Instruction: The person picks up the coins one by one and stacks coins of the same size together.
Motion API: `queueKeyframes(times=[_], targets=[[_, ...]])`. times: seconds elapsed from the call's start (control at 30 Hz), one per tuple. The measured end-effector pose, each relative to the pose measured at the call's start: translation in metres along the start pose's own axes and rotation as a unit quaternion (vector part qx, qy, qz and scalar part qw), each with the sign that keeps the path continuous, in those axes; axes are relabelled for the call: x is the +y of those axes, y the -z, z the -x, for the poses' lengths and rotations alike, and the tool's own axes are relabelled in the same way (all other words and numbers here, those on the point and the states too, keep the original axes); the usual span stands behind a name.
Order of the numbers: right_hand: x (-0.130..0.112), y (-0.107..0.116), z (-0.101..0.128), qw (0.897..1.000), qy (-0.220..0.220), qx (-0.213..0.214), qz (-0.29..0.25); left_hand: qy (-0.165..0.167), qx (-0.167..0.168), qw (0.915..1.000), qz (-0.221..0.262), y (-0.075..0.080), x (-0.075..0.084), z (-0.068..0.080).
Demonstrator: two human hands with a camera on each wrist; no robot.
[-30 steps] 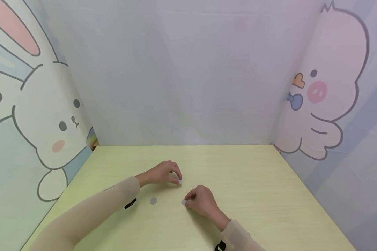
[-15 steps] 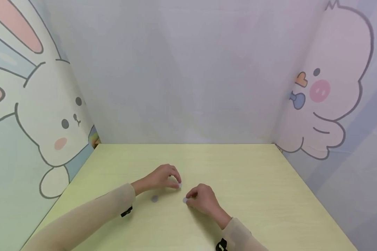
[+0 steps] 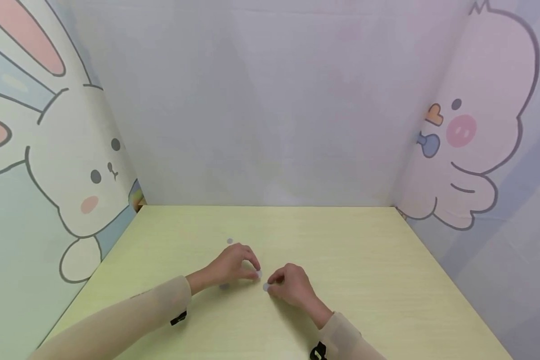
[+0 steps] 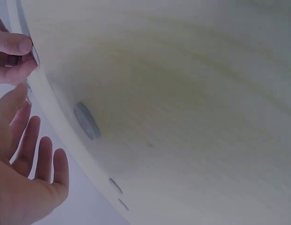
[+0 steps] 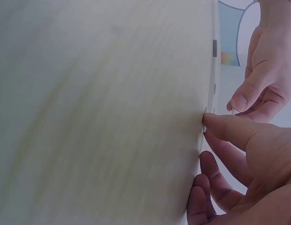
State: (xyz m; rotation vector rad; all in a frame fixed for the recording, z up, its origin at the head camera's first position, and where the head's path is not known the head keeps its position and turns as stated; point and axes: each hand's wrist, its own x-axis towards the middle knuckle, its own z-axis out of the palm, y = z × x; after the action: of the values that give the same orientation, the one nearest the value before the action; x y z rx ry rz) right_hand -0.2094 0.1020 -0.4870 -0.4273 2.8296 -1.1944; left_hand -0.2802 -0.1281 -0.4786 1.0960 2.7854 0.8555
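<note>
Both hands sit close together at the middle of a pale yellow-green table (image 3: 364, 260). My left hand (image 3: 234, 264) pinches a small grey coin (image 3: 259, 274) at its fingertips. My right hand (image 3: 292, 287) holds a second coin (image 3: 265, 287) low against the table; in the left wrist view its thumb and finger (image 4: 16, 56) pinch a thin disc edge-on. Another grey coin (image 3: 224, 286) lies in shadow just under the left hand and shows on the table in the left wrist view (image 4: 86, 120). One more coin (image 3: 229, 241) lies beyond the left hand.
Panels with cartoon prints wall the table in on three sides: a rabbit (image 3: 72, 170) on the left, a chick (image 3: 472, 130) on the right, and a plain panel (image 3: 270, 125) behind. Both arms wear beige sleeves with a black strap (image 3: 178, 318) at each wrist.
My left hand has drawn back toward me and the right hand, carrying its coin, and uncovered a coin farther back. The loose coin now lies under the left hand. The right hand barely moved.
</note>
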Motion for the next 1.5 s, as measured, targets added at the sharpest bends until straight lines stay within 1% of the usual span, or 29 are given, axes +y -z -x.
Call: queueKeyframes(times=[0.07,0.3,0.53,1.0,1.1,1.27,1.5], targets=[[0.0,0.0,0.0,1.0,0.001,0.0,-0.002,0.01,0.002,0.9999,0.0,-0.003,0.002,0.003],[0.003,-0.003,0.003,1.0,-0.005,-0.007,-0.009,0.003,0.012,0.9999,-0.006,-0.014,0.012,0.01],[0.003,-0.005,0.005,1.0,-0.004,-0.007,-0.016,0.018,0.025,0.9995,-0.01,-0.021,0.016,0.014],[0.004,-0.001,0.0,1.0,0.01,-0.008,-0.007,0.01,0.038,0.9992,-0.009,-0.026,0.021,0.019],[0.004,-0.001,0.0,1.0,0.014,-0.007,-0.008,0.013,0.038,0.9992,-0.002,-0.026,0.024,0.02],[0.003,-0.001,-0.001,1.0,0.012,-0.01,-0.014,0.008,0.038,0.9992,0.008,-0.025,0.028,0.02],[0.002,-0.001,-0.002,1.0,0.018,-0.011,-0.012,0.018,0.035,0.9992,0.009,-0.027,0.031,0.019]])
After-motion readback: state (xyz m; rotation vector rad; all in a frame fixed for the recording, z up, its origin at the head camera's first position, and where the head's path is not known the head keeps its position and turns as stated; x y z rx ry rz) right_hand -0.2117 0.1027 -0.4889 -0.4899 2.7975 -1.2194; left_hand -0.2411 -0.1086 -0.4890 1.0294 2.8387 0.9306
